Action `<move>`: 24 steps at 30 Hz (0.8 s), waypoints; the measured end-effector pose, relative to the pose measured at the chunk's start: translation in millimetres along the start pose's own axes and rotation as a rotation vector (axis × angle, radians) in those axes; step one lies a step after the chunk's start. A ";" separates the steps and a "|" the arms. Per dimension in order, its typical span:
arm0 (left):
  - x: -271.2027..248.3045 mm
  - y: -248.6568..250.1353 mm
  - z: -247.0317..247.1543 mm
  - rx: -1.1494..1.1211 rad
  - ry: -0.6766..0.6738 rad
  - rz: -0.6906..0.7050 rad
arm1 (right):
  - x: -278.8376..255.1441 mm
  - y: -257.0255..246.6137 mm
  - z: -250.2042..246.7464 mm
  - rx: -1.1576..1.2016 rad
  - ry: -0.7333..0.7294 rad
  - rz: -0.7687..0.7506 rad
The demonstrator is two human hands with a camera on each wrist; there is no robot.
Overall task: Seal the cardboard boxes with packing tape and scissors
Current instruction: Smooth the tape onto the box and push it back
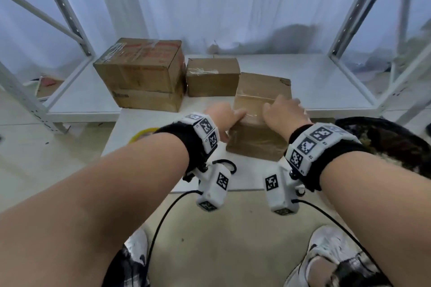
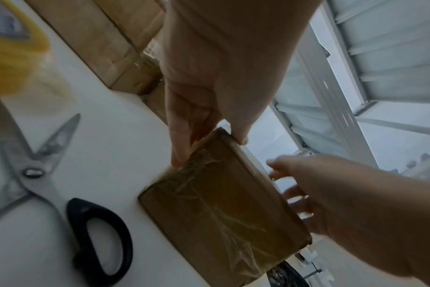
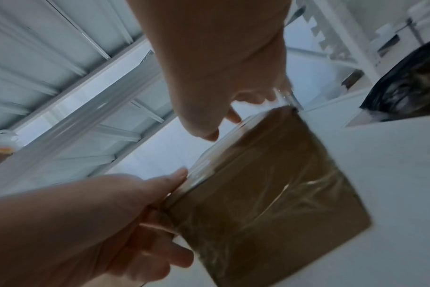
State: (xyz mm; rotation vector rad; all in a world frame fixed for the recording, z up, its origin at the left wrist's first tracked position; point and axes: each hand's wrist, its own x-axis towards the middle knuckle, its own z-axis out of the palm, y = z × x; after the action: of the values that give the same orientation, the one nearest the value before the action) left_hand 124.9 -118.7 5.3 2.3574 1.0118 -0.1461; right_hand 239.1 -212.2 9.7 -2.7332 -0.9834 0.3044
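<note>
1. White curtains hang behind a white metal shelving frame (image 1: 70,14), and a low white table (image 1: 144,121) sits in front, the whole scene seen from above.
2. On the table, right of centre, sits the small cardboard box (image 1: 261,123), its near face and top glossy with clear packing tape.
3. Left hand (image 1: 224,115) is on the box's left top edge: thumb on top, fingers down the left side, gripping the corner. The left wrist view shows it plainly.
4. Right hand (image 1: 283,112) is over the top of the box toward its right side, fingers bent downward at the top edge. The picture is blurred here, and I cannot tell whether they grip the box or just press the tape.
5. Scissors (image 2: 49,184), steel blades spread apart and black handles, lie flat on the table left of the box.
6. Just beyond them, a yellow roll of packing tape (image 2: 15,58), also peeking out behind the left forearm in the head view.
7. Far left, a large taped carton (image 1: 142,74); right beside it a medium box (image 1: 212,77).
8. Far right, a black bin bag (image 1: 384,137) beside the table.
</note>
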 end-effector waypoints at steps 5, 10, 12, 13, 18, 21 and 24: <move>32.3 -19.2 -12.3 0.105 0.143 -0.020 | -10.8 17.0 -6.4 0.312 -0.025 -0.149; 34.5 -50.4 -27.9 -0.178 0.375 -0.130 | -6.4 28.7 -12.9 0.268 0.236 -0.229; 34.1 -50.8 -26.2 -0.317 0.298 -0.129 | 9.8 43.8 -17.1 0.203 0.164 -0.142; 32.9 -49.9 -24.9 -0.400 0.242 -0.140 | 16.6 49.7 -18.5 0.201 0.074 -0.109; 29.0 -42.3 -24.7 -0.558 0.154 -0.206 | 44.2 53.6 -10.3 0.298 -0.121 -0.109; 28.2 -40.9 -26.3 -0.585 0.096 -0.249 | 50.6 43.2 -3.0 0.379 -0.138 -0.110; 28.0 -38.8 -20.5 -0.658 0.122 -0.225 | 49.1 40.8 3.6 0.438 -0.088 -0.050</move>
State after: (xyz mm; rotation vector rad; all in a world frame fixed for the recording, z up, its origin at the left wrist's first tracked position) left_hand 115.3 -68.3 -3.9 1.6703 1.1649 0.2207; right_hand 299.7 -210.6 -10.7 -2.3124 -0.8816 0.5615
